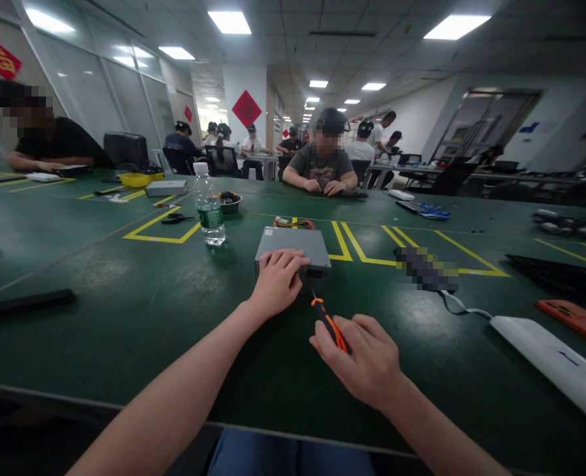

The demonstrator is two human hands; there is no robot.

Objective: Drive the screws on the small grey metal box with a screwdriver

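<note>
While the left hand (pixel 277 279) spreads over a grey metal box (pixel 295 240), the right hand (pixel 365 356) gripping a black-and-orange screwdriver (pixel 328 320), a clear plastic bottle (pixel 209 213) stands nearer the green table's (pixel 168 317) far edge.

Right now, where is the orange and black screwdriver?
In the head view, the screwdriver is just right of centre, held in the person's right hand, its tip pointing toward the near side of the grey metal box.
</note>
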